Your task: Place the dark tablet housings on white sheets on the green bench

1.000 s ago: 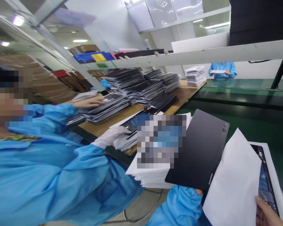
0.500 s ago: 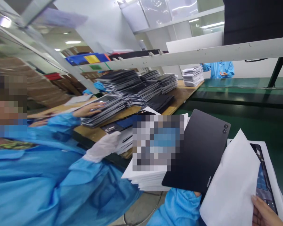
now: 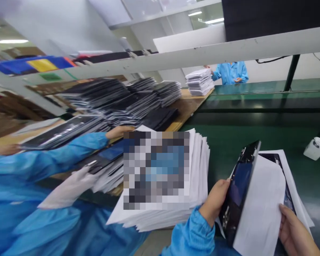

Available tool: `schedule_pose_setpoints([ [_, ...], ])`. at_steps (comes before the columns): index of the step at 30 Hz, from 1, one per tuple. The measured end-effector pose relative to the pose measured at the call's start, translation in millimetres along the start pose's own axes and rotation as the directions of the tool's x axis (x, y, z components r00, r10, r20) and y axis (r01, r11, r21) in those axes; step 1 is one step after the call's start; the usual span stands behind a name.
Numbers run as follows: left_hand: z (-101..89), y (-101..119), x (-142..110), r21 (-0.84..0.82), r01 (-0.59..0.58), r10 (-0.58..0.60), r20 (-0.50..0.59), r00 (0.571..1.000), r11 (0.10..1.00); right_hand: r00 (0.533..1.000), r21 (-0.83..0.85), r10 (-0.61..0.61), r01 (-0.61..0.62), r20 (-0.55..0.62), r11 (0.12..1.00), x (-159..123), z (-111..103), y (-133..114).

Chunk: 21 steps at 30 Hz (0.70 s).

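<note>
Here, at far left, a co-worker in a blue gown (image 3: 24,177) leans over a wooden worktop (image 3: 188,101), a white-gloved hand (image 3: 66,188) beside loose black tablets (image 3: 104,163) near its front edge and a bare hand (image 3: 119,132) by rows of stacked dark tablets (image 3: 96,96). Toward the worktop's far end stands a pile of white paper sheets (image 3: 200,81), with a blue-gowned person (image 3: 230,73) beyond it. A thick stack of white paper (image 3: 200,177), partly blurred, juts over a glossy green conveyor belt (image 3: 256,110). Lower right, the person's left hand (image 3: 215,197) reaches from a blue sleeve, fingers curled around a black tablet (image 3: 240,188) tilted on edge, seemingly to keep its dark screen facing a white paper sheet (image 3: 258,202). The right hand (image 3: 296,227) is bent at the wrist, its fingers and thumb apparently pinching that sheet's lower edge, seemingly to hold it against the screen.
</note>
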<state>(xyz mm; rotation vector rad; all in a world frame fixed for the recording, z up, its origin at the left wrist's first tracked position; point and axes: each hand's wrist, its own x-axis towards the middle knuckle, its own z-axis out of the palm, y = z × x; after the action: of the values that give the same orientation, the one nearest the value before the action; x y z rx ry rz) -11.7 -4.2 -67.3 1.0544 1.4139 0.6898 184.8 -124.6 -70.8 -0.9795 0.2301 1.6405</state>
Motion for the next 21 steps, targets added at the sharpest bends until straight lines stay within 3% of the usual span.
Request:
schedule_pose_setpoints([
  [6, 5.2, -16.8, 0.4, 0.308, -0.098, 0.116, -0.042, 0.992, 0.946, 0.999, 0.017, -0.036, 0.036, -0.015, 0.999, -3.7, 14.5, 3.2],
  [11, 3.6, -9.9, 0.7, 0.450, -0.114, 0.127, 0.001, 0.992, 0.886, 0.998, -0.041, -0.053, 0.052, -0.025, 0.998, 3.2, 13.9, 3.1],
  [15, 3.5, 2.7, -2.4, 0.481, -0.110, 0.130, -0.008, 0.991, 0.870, 0.997, -0.158, -0.081, 0.080, -0.002, 0.984, 6.5, 18.8, -3.0],
  [19, 3.8, 15.2, -3.4, 0.431, -0.124, 0.159, -0.046, 0.986, 0.894, 0.972, -0.243, -0.223, 0.235, 0.073, 0.941, 9.0, 29.0, -7.7],
  [21, 2.9, 17.1, 1.7, 0.417, -0.077, 0.113, -0.061, 0.992, 0.906, 0.953, -0.256, -0.284, 0.302, 0.106, 0.918, 15.5, 31.2, -7.8],
])
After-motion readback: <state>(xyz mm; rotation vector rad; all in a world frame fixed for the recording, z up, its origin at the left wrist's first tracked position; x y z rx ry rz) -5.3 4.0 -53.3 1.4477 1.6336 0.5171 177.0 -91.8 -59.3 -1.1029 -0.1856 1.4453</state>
